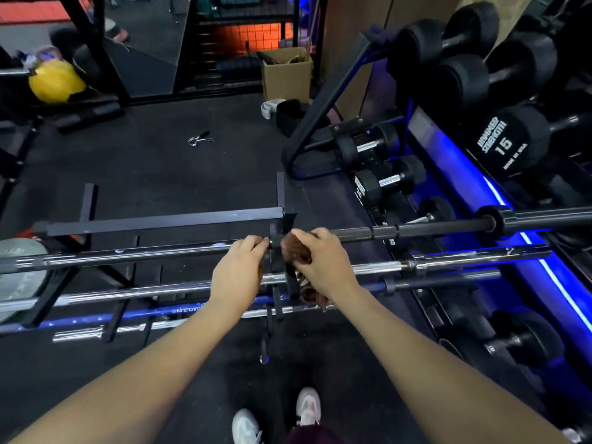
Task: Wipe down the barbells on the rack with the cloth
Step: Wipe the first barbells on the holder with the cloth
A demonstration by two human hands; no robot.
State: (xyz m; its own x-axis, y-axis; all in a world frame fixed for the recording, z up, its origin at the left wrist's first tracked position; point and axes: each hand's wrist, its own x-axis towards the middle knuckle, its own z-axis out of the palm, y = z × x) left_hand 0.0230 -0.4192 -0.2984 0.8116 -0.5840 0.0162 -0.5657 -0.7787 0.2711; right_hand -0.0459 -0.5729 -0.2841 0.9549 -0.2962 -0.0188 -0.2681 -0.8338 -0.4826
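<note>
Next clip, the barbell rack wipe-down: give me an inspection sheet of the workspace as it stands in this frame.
Surface: black rubber gym floor.
Job's things: several barbells lie across a low black rack; the top barbell is dark, those below chrome and blue. A brown cloth is wrapped on the top barbell.
Clutter: spring collar on the floor; open cardboard box; yellow ball.
Grippers: left hand grips the top barbell; right hand holds the cloth against it.
Cables: nothing seen.
Surroundings: dumbbell rack on the right, with a blue light strip; white shoes below.
</note>
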